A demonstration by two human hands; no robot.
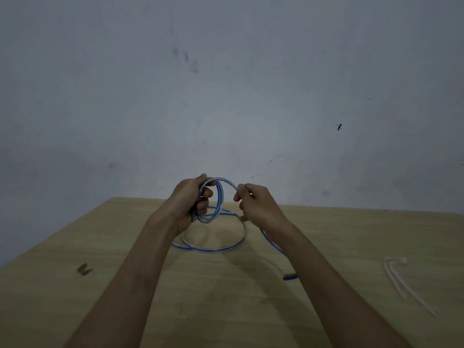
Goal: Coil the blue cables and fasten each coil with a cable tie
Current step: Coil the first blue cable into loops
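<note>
Right now my left hand (191,200) grips the coil (210,200). My right hand (253,202) pinches the blue cable (221,248) just beside it; slack trails toward me on the table (226,310).

The thin blue-and-white striped cable (218,249) vanishes behind the right forearm (326,267). By the light wooden table (226,310)'s right edge, the pale plastic cable ties (401,280) blur together; count unclear.

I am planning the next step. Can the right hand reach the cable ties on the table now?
Probably yes. The cable ties lie on the table to the right of the right hand, with nothing between. But its fingers pinch the blue cable, so it must let go first.
</note>
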